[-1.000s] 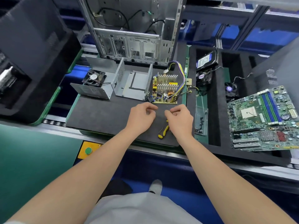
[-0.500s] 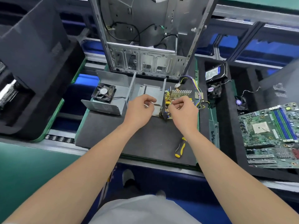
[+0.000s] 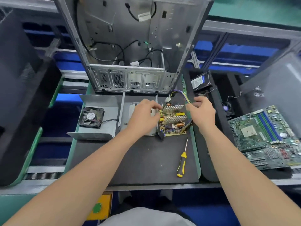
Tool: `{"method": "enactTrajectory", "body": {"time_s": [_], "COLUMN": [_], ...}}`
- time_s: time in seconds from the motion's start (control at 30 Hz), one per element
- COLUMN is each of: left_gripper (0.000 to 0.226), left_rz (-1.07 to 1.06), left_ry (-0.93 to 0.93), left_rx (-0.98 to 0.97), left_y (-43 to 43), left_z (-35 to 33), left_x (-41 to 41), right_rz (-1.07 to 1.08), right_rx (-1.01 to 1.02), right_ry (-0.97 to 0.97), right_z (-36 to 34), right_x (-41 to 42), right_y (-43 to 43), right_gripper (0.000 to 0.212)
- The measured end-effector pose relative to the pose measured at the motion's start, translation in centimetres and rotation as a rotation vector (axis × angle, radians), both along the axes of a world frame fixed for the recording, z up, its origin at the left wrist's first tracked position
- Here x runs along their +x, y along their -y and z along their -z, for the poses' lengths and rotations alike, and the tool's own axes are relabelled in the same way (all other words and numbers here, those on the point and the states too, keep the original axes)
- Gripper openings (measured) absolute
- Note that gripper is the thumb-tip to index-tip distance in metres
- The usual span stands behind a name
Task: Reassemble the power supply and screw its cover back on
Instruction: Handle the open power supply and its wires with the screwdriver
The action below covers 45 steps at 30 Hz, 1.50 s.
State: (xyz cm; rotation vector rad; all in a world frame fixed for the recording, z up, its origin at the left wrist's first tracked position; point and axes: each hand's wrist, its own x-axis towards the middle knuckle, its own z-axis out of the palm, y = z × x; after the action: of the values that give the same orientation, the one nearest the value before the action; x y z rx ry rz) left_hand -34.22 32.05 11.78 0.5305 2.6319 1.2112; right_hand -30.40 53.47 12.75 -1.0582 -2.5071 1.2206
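The power supply's yellow circuit board (image 3: pixel 174 121) with two finned heat sinks lies on the black mat (image 3: pixel 146 160), beside the open grey metal housing (image 3: pixel 128 118). My left hand (image 3: pixel 145 115) hovers over the housing, its curled fingers touching the board's left edge. My right hand (image 3: pixel 202 111) reaches to the board's right side, fingers curled round the coloured wire bundle (image 3: pixel 184 97). The grey cover (image 3: pixel 99 115) with the black fan (image 3: pixel 91 118) lies open to the left. A yellow-and-black screwdriver (image 3: pixel 182 160) rests on the mat, below the board.
An empty computer case (image 3: pixel 130 46) stands behind the mat. A green motherboard (image 3: pixel 267 136) lies at the right on black foam, with a hard drive (image 3: pixel 199 80) and small fan (image 3: pixel 227 108) in foam slots. Black foam blocks (image 3: pixel 19 95) stand at the left.
Both hands moved from the mat's front up to the power supply. The left now touches the board's left edge; the right went from the board's top to the wire bundle at its right.
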Motion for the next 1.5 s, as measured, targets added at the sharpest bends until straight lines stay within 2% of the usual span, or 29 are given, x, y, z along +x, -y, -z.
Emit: {"method": "enactTrajectory", "body": {"time_s": [0.1, 0.23, 0.3, 0.5, 0.67, 0.8, 1.0, 1.13, 1.2, 1.3, 1.4, 1.5], "left_gripper": [0.024, 0.028, 0.028, 0.035, 0.040, 0.040, 0.035, 0.045, 0.052, 0.063, 0.063, 0.061], "left_rz": [0.057, 0.040, 0.031, 0.056, 0.046, 0.030, -0.145, -0.117, -0.101, -0.154, -0.213, -0.238], "left_ry": [0.010, -0.003, -0.018, -0.047, -0.032, -0.080, -0.244, -0.157, -0.105, -0.142, -0.185, -0.149], "left_rx": [-0.018, -0.037, -0.068, -0.070, -0.007, -0.083, -0.238, -0.293, -0.293, -0.261, -0.189, -0.147], "left_y": [-1.0, -1.8, -2.2, -2.4, -1.4, 0.0, 3.2, 4.1, 4.2, 4.2, 4.1, 3.8], "left_z": [0.0, 0.2, 0.4, 0.8, 0.5, 0.2, 0.2, 1.6, 2.3, 3.0, 3.1, 2.8], "left_x": [-0.7, -1.1, -1.1, -0.6, -0.4, -1.1, -2.8, -2.8, -2.6, -2.4, -2.4, -2.3], "right_rz": [-0.061, -0.161, -0.225, -0.412, -0.424, -0.420, -0.368, -0.350, -0.355, -0.358, -0.352, -0.347], "right_rx": [-0.062, -0.069, -0.043, 0.062, 0.178, 0.240, 0.284, 0.308, 0.322, 0.328, 0.322, 0.321], "right_ry": [0.076, 0.112, 0.135, 0.211, 0.283, 0.339, 0.325, 0.329, 0.337, 0.348, 0.340, 0.310], "right_z": [0.6, 1.3, 1.6, 1.5, 1.3, 1.5, 1.6, 1.3, 1.0, 0.4, -0.5, -1.5], "right_x": [-0.2, 0.0, 0.1, -0.3, -0.8, -1.1, -1.4, -1.0, -0.8, -0.5, -0.2, 0.1], "right_y": [-0.7, -1.0, -1.0, 0.1, 1.9, 3.2, 3.4, 2.8, 2.5, 1.9, 1.1, 0.6], "right_gripper": [0.043, 0.026, 0.025, 0.069, 0.084, 0.095, 0.080, 0.078, 0.078, 0.078, 0.077, 0.074]}}
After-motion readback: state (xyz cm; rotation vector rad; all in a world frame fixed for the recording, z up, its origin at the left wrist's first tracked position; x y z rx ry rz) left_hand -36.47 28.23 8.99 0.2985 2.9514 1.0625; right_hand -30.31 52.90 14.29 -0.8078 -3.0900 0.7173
